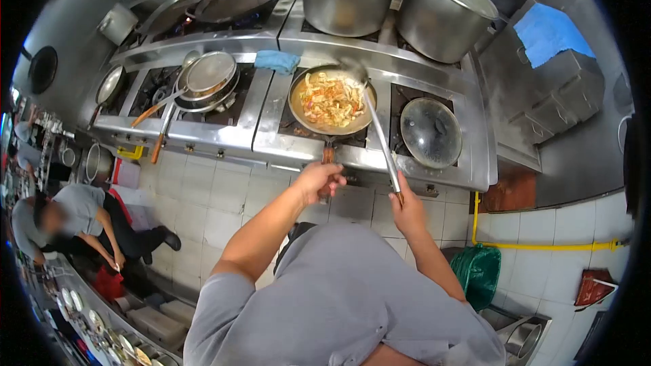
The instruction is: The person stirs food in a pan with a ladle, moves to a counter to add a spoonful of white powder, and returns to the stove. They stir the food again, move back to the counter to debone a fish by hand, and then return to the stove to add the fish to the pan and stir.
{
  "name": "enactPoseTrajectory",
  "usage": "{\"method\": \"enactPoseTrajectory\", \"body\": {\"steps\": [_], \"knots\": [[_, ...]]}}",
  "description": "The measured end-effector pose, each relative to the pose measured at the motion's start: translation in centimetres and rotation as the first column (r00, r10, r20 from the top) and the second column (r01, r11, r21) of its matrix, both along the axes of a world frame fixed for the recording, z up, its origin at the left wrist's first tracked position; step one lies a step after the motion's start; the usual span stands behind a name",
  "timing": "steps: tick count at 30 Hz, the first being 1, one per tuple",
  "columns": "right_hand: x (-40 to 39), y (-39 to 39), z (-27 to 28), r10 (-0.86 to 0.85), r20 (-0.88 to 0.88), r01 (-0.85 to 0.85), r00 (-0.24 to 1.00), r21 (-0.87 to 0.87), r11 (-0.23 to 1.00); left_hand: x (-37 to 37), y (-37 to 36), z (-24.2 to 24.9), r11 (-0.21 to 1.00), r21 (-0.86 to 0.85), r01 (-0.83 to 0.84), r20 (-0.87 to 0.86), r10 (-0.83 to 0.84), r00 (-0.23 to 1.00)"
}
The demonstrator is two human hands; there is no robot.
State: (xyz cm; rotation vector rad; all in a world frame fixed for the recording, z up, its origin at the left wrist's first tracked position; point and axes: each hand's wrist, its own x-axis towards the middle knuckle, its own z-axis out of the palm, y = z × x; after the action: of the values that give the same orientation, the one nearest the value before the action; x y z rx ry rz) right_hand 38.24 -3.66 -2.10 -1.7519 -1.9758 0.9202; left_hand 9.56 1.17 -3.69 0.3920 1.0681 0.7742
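Observation:
On the front burner sits a frying pan (pixel 296 112) holding a cooked mix of pale and orange pieces (pixel 332 100). Its wooden handle (pixel 329 154) points toward me. My left hand (pixel 317 181) is at that handle, fingers curled loosely around it; part of the grip is hidden. My right hand (pixel 409 211) grips the wooden end of a long-handled ladle (pixel 381 137). The metal shaft slants up to the pan's right rim, and the ladle's head is smeared by motion above the far right rim. A folded blue cloth (pixel 277 62) lies just left of the pan.
A glass lid (pixel 431 133) covers the right burner. Two big stockpots (pixel 349 1) stand behind. Stacked pans with a strainer (pixel 211 73) occupy the left burner, handles jutting forward. A person (pixel 81 213) crouches at left. A green bin (pixel 477 274) stands by my right side.

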Motion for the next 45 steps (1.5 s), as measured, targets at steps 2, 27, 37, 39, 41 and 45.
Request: {"method": "enactPoseTrajectory", "body": {"steps": [2, 27, 37, 39, 41, 45], "knots": [[-0.6, -0.1, -5.7, -0.067, 0.022, 0.061, 0.998, 0.214, 0.975, -1.8, 1.1, -2.9, 1.0, 0.015, -0.016, 0.024, 0.015, 1.0], [-3.8, 4.2, -5.9, -0.129, -0.743, 0.045, 0.657, -0.132, 0.99, -3.7, 1.2, -2.0, 1.0, 0.007, -0.008, -0.013, 0.009, 1.0], [-6.4, 26.3, 20.8, 0.002, -0.466, 0.094, 0.885, 0.182, 0.979, -9.9, -5.9, -9.5, 0.908, -0.013, -0.418, 0.021, 0.418, 0.908], [-6.6, 32.0, 22.6, 0.009, -0.257, 0.053, 0.966, 0.231, 0.972, -11.5, -8.6, -10.8, 0.88, -0.036, -0.474, 0.024, 0.475, 0.88], [-8.0, 33.9, 24.5, -0.028, -0.141, 0.061, 0.99, 0.232, 0.971, -13.4, -11.4, -12.0, 0.842, -0.057, -0.537, 0.029, 0.539, 0.842], [-9.8, 34.1, 28.0, -0.109, -0.339, 0.11, 0.934, -0.018, 0.994, -16.9, -18.3, -14.8, 0.726, -0.128, -0.676, -0.001, 0.681, 0.732]]}}
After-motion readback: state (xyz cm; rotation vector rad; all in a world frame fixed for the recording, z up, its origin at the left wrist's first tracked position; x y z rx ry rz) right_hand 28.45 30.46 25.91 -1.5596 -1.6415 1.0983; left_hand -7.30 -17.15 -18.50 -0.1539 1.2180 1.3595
